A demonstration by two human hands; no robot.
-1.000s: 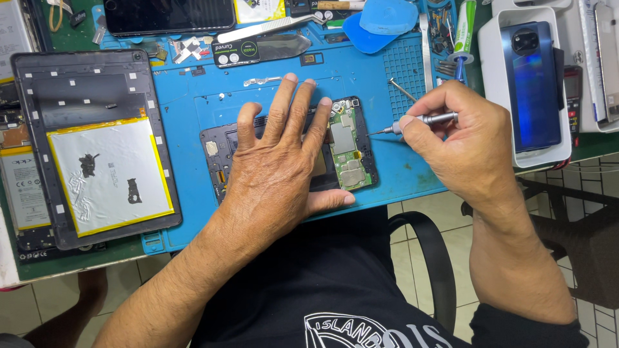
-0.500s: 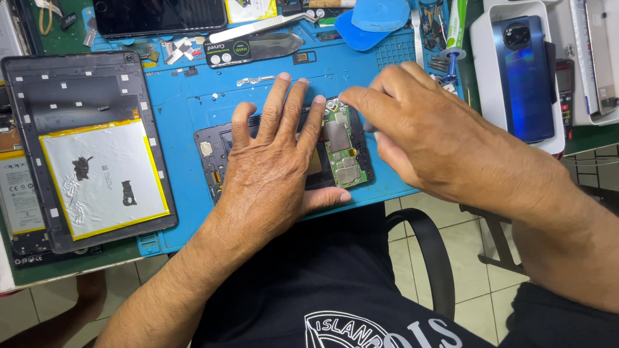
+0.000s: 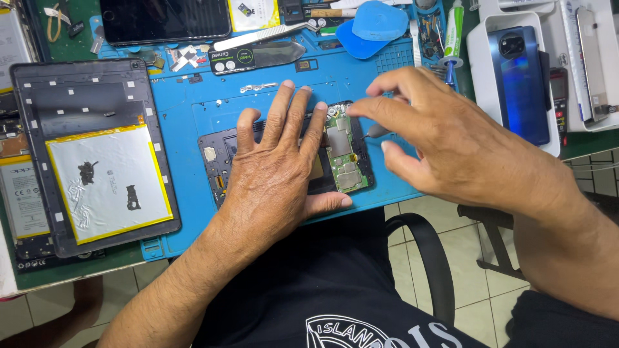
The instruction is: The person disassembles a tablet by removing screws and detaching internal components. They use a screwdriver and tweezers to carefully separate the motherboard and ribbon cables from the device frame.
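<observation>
Two hands of yours crowd the opened phone (image 3: 348, 151) lying near the front edge of the blue work mat (image 3: 187, 106): your left hand (image 3: 274, 167) lies flat and unclenched across its left part, hiding most of the body, while your right hand (image 3: 445, 138) hovers over its right end with index finger and thumb loosely parted, gripping nothing. To the left sits an opened tablet (image 3: 90, 154) with its yellow-edged battery showing, and far right a blue phone (image 3: 519, 80) rests in a white tray. Tweezers (image 3: 261, 35), blue picks (image 3: 377, 22) and a glue tube (image 3: 453, 29) line the far edge.
</observation>
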